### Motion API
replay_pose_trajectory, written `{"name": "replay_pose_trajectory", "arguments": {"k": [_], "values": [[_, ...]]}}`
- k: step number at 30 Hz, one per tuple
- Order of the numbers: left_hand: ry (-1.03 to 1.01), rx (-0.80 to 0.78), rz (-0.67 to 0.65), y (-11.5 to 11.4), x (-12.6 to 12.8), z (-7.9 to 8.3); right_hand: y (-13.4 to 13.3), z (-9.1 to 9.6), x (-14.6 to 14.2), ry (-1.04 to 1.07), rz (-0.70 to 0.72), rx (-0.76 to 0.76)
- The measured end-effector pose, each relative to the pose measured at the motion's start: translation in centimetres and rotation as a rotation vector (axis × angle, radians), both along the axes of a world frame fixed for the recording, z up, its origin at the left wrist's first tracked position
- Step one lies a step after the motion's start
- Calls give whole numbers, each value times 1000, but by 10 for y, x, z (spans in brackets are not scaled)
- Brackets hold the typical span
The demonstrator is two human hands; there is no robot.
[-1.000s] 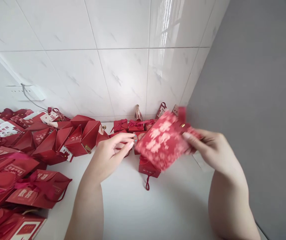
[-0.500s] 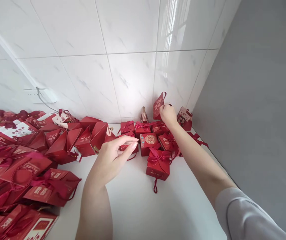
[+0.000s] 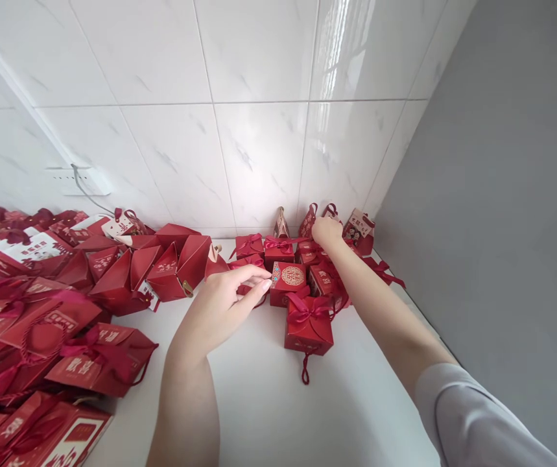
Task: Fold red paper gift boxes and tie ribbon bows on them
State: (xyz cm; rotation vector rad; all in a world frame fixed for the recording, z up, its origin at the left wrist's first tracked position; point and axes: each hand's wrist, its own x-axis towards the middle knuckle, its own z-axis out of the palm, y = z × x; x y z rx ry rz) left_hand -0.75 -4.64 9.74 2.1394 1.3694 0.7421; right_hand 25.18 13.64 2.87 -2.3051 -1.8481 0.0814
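Note:
My right hand (image 3: 327,230) reaches to the back wall and rests among small red gift bags; a red bag with a loop handle (image 3: 308,221) stands against the tiles just left of it. Its fingers are hidden behind the back of the hand. My left hand (image 3: 224,299) hovers over the white counter (image 3: 268,402) with fingers loosely curled and apart, holding nothing. Its fingertips are close to a small red box with a gold round emblem (image 3: 288,275). A red box tied with a ribbon bow (image 3: 308,323) sits in front of that cluster.
A big heap of red gift boxes and bags (image 3: 64,305) covers the counter's left side. A wall socket with a cable (image 3: 81,183) is on the tiles at left. A grey wall (image 3: 502,194) bounds the right side.
My right hand carried a patterned red bag from in front of me to the back wall, then lowered a bag down among the others. My left hand barely moved.

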Motion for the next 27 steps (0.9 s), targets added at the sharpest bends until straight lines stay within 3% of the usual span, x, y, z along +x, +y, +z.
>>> {"name": "replay_pose_trajectory", "arguments": {"k": [4, 7, 9, 10, 12, 14, 16, 19, 23, 27], "values": [[35, -19, -25, 2, 2, -2, -11, 5, -7, 24, -35, 64], [51, -55, -52, 5, 3, -5, -48, 13, -8, 58, 27, 130], [44, -54, -63, 8, 5, -7, -84, 17, -8, 228, 306, 136], [40, -51, -70, 9, 6, -9, -104, 18, -8, 326, 469, 57], [36, -51, -88, 11, 9, -11, -139, 15, -9, 420, 598, -158], [32, -57, -105, 14, 11, -14, -166, 9, -12, 390, 568, -289], [35, -57, -114, 15, 14, -15, -185, 3, -16, 328, 535, -311], [59, -70, -128, 16, 15, -17, -203, 0, -18, 302, 472, -276], [198, -144, -197, 15, 12, -23, -222, 13, -9, 374, 386, -165], [375, -253, -296, 10, 16, -41, -234, 25, 3, 325, 430, -104]]}}
